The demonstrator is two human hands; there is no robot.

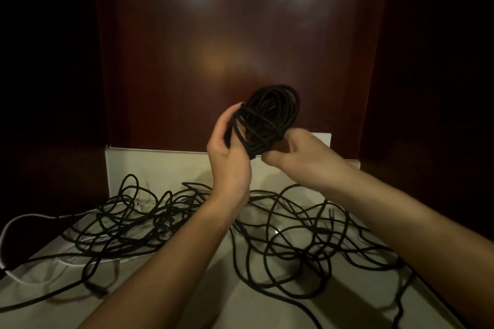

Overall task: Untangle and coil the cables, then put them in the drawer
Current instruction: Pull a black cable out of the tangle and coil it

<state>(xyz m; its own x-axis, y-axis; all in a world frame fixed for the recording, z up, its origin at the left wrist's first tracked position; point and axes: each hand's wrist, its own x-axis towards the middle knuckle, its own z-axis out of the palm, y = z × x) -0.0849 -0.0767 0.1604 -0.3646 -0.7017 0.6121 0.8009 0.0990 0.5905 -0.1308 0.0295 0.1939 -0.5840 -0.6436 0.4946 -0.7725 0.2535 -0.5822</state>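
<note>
The left hand [227, 152] curls round the left edge of the black coil [263, 121], thumb in front, fingers behind. The right hand [299, 153] pinches a wrap at the coil's lower right. Below both hands, loose cable [288, 232] sprawls tangled over the table [187, 288].

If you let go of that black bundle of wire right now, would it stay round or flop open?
Probably it would spring looser: the coiled cable is kept together only by the left hand and right hand, and no tie shows. It looks bendy, like the loose cables sprawled in curls on the table.
</note>
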